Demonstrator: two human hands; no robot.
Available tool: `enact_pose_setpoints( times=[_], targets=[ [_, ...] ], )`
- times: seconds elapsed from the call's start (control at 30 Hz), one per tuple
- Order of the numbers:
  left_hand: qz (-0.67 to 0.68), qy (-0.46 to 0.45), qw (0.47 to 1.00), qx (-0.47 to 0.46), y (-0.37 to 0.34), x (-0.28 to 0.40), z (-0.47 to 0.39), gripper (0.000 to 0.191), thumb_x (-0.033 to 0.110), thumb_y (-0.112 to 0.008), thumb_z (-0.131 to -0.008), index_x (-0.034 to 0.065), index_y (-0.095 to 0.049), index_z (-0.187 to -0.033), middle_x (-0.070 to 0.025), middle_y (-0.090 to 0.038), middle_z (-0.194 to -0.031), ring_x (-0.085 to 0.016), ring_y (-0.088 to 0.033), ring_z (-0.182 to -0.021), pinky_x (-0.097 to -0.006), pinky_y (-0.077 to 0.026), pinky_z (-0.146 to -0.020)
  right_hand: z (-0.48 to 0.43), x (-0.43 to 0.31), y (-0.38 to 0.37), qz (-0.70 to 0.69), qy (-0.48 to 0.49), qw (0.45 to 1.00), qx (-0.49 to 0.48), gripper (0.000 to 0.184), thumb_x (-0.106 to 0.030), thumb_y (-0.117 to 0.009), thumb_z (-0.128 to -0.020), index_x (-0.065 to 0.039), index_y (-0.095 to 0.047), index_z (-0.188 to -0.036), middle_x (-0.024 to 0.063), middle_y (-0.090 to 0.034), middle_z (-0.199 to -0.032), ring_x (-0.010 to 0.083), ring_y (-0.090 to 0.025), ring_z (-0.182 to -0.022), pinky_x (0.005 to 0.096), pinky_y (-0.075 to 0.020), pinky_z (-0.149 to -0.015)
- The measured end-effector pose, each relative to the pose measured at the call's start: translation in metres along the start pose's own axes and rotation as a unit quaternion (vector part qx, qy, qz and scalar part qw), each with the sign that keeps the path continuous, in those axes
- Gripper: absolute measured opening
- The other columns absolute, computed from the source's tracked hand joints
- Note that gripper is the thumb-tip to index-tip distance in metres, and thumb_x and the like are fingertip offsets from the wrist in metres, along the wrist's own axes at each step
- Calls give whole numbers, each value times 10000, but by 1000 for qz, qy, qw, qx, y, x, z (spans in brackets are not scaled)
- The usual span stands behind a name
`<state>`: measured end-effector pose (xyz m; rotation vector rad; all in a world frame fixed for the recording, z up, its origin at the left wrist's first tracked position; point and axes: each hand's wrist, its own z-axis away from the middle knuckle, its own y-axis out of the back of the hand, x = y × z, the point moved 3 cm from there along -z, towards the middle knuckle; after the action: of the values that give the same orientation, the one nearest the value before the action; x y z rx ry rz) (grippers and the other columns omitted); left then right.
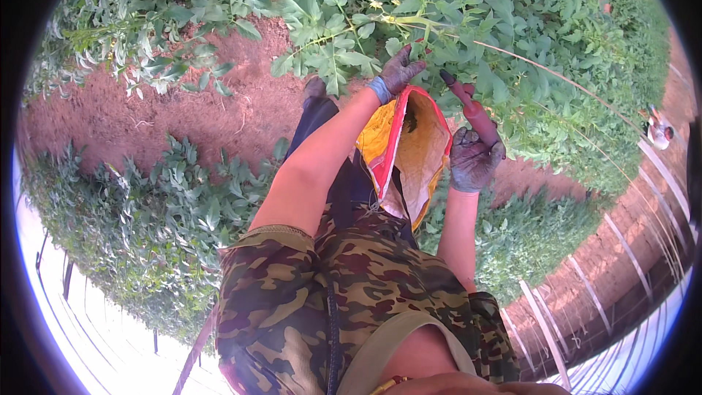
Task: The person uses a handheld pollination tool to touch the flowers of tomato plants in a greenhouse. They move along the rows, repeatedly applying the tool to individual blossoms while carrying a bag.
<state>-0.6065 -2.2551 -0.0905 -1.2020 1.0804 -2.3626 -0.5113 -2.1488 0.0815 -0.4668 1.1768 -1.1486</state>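
Observation:
My left hand (pixel 403 72), in a dark, stained glove with a blue cuff, reaches among the leaves of a tomato plant (pixel 334 60). Its fingertips are near a stem and a small red thing; whether they grip anything is unclear. In my right hand (pixel 474 159), also dark and stained, is a dark red hand-held tool (pixel 481 120) with a black tip that points up and left to the foliage. Between my forearms hangs a yellow woven bag (pixel 384 145) with a red rim, its mouth open. Yellow flowers (pixel 375 4) show above my left hand.
Dense tomato plants (pixel 548 27) fill the row ahead, and another leafy row (pixel 159 203) runs behind me. Reddish bare soil (pixel 181 115) lies between. A taut string (pixel 554 74) crosses the plants at right. Pale posts (pixel 543 323) line the edge; a small figure, seemingly a person (pixel 658 133), is far right.

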Motion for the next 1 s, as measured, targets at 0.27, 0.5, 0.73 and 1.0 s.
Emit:
enact_pose_setpoints(
  times=[0.27,0.5,0.73,1.0],
  targets=[
    [-275,-13,960,-51,22,-13,30,614,84,-576,-750,29,-238,-1259,-40,-514,-901,-128,-502,-796,-236,-431,-704,-18,70,41,-41,-87,995,38,457,-205,-588,-746,-23,-422,-1131,121,-471,-1127,263,-435,-1068,426,-309,-945],
    [41,44,993,105,21,-5,37,557,42,-509,-783,64,-248,-1274,-77,-538,-978,-155,-517,-918,-244,-424,-779,2,53,40,6,-52,996,69,475,-245,-597,-747,-51,-418,-1142,92,-489,-1114,227,-479,-1026,405,-370,-899],
    [-86,-58,982,155,47,33,78,502,92,-531,-787,38,-319,-1239,-71,-466,-1125,-151,-453,-1007,-265,-357,-864,18,31,52,-50,-65,996,29,451,-245,-598,-744,-60,-437,-1122,75,-526,-1056,209,-532,-930,375,-360,-899],
    [-47,-17,950,308,101,19,226,441,156,-553,-780,31,-397,-1172,-100,-532,-1066,-181,-511,-959,-298,-399,-835,42,0,90,-21,-67,998,-5,422,-229,-566,-768,-64,-427,-1131,74,-555,-990,193,-549,-838,350,-371,-858]
  ],
)
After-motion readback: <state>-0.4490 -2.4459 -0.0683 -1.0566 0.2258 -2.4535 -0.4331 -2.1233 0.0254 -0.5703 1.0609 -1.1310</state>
